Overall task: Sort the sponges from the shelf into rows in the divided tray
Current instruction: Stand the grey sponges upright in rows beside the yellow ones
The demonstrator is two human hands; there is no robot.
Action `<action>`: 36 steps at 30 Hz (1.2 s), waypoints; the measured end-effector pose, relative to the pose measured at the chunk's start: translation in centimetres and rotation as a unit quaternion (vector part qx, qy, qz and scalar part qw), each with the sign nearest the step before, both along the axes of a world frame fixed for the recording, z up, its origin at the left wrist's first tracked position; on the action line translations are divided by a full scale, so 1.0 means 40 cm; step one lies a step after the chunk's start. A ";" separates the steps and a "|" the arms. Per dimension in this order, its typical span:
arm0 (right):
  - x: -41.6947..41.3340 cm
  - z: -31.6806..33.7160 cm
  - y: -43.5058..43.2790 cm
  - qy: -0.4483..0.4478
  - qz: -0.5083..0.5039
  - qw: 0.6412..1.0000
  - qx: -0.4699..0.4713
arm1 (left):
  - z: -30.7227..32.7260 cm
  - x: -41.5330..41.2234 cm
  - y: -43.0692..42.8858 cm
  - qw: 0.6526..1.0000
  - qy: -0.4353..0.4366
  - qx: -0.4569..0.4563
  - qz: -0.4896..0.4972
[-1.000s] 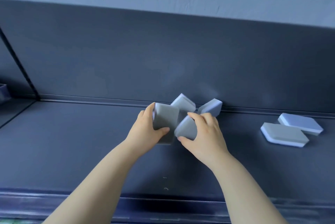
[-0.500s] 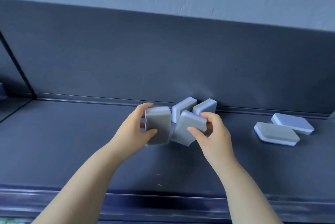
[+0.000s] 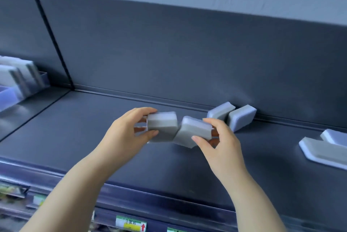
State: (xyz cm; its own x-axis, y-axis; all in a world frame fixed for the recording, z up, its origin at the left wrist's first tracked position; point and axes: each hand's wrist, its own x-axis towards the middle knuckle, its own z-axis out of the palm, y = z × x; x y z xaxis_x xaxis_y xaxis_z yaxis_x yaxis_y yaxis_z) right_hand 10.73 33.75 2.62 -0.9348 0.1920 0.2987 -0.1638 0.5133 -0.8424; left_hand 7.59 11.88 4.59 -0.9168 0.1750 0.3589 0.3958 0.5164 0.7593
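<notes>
My left hand [image 3: 124, 138] grips a grey-and-white sponge [image 3: 162, 125] above the dark shelf [image 3: 75, 138]. My right hand [image 3: 219, 147] grips a second grey sponge [image 3: 193, 131] right beside it; the two sponges touch at their edges. Two more sponges [image 3: 220, 110] [image 3: 242, 117] lean on edge against the shelf's back wall behind my right hand. Two sponges [image 3: 324, 151] [image 3: 336, 137] lie flat at the far right. At the left edge a blue divided tray [image 3: 8, 94] holds several upright sponges [image 3: 20, 74].
A vertical divider [image 3: 54, 44] separates this shelf bay from the one with the tray. The shelf's front lip [image 3: 169, 200] carries price labels [image 3: 130, 224] below my arms. The tall back wall [image 3: 187, 53] rises behind the sponges.
Both hands have lifted their sponges away from the two leaning at the back and moved left. The view has swung left, bringing the tray into sight.
</notes>
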 end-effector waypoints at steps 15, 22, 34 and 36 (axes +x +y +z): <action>0.123 0.076 -0.767 0.080 0.245 0.965 0.040 | 0.029 0.398 -0.769 0.948 0.064 -0.081 0.302; 0.197 0.055 -1.027 0.082 0.302 0.949 0.034 | -0.023 0.523 -1.007 0.936 0.079 -0.063 0.337; -0.017 0.126 -1.165 0.057 0.237 0.969 -0.028 | 0.076 0.295 -1.212 0.954 0.094 0.016 0.285; -0.081 0.136 -1.193 0.069 0.220 0.973 -0.029 | 0.106 0.217 -1.242 0.961 0.103 0.013 0.258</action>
State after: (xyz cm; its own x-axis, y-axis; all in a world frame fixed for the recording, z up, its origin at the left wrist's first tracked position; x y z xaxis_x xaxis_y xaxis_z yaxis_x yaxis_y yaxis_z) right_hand 7.50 -13.98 8.06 -0.8825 -0.1967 0.4273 -0.4697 0.3208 -0.8225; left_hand 16.27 -37.80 8.83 -0.7887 -0.2948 0.5394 0.2348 0.6665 0.7075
